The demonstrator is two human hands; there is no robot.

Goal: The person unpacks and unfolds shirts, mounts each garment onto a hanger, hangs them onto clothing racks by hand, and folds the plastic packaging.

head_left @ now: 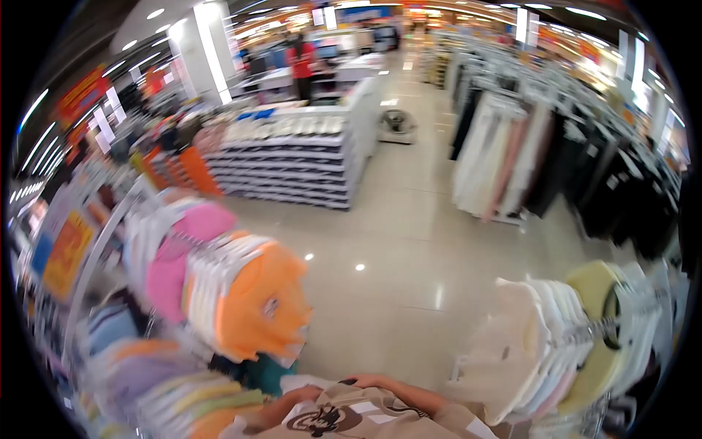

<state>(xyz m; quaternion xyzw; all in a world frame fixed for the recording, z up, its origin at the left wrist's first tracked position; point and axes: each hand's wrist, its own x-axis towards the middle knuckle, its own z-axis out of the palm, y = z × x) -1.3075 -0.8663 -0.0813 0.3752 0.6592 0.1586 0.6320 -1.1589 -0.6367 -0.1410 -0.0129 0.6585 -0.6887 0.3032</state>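
Observation:
At the bottom edge, beige fabric with a dark printed picture (322,420) spreads between my forearms. Whether I wear it or hold it, I cannot tell. My left hand (310,393) lies at the far edge of this fabric, next to a bit of white cloth (294,381). Touching the same edge farther right is my right hand (365,380), with a small dark thing (348,381) at its fingertips. Blur and fabric hide the fingers of both hands. Beyond my left hand hang an orange garment (259,300) and a teal one (272,374).
Close on my left stands a rack with pink tops (175,260) and a sign (67,254). At right hang cream tops (504,351); trousers (512,146) hang behind. A tiled aisle (380,241) runs ahead past a stacked display (285,164). A person in red (301,62) stands beyond.

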